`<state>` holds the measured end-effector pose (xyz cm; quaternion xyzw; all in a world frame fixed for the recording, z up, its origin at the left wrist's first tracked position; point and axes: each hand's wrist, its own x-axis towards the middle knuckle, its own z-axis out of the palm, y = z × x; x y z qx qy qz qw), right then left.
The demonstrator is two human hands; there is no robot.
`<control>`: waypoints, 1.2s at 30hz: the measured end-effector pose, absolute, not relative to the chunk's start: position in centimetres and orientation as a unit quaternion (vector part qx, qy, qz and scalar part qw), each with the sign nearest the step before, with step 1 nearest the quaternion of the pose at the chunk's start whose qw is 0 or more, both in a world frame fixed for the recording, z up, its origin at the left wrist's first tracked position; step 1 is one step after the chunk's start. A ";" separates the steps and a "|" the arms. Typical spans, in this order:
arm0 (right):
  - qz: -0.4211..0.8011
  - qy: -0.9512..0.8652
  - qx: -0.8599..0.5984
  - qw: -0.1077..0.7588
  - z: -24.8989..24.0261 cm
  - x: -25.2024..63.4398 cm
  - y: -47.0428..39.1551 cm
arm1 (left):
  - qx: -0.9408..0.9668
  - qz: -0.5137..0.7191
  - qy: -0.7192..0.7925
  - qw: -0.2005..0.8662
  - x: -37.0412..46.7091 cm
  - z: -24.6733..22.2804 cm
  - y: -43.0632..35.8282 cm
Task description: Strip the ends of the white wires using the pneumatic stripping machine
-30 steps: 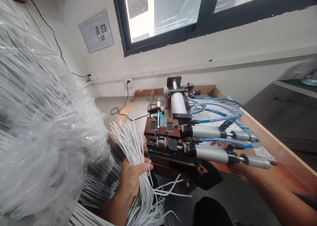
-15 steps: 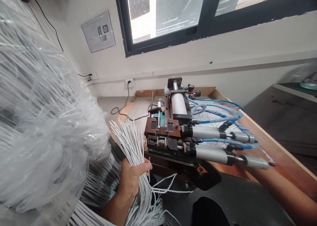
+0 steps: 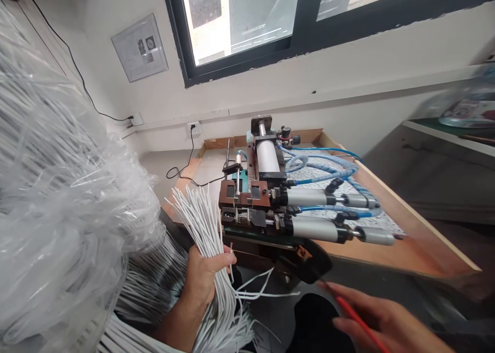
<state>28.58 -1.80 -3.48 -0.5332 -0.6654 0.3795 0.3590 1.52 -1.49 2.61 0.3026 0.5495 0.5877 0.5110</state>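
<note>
My left hand is wrapped round a thick bundle of white cables, low at the centre left, with the cut ends fanned out above it. One cable with a reddish end stands by the thumb. At the lower right my right hand holds a thin red tool, slightly blurred; its dark tip points up and left. Ahead of both hands is a pneumatic machine with silver cylinders and blue hoses. The cable ends are just left of its brown jaws.
Clear plastic wrap round many more white cables fills the left side. The machine stands in a shallow wooden tray. A shelf juts in at the right. A black cord runs to a wall socket.
My right hand has come into view at the lower right with the red tool; before, only the forearm showed, behind the cylinders. The view has shifted slightly. My left hand keeps its hold.
</note>
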 end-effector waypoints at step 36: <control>-0.028 -0.855 -0.439 0.275 -2.6 24.5 0.4 | 0.314 0.591 0.525 0.526 0.5 1.9 -2.3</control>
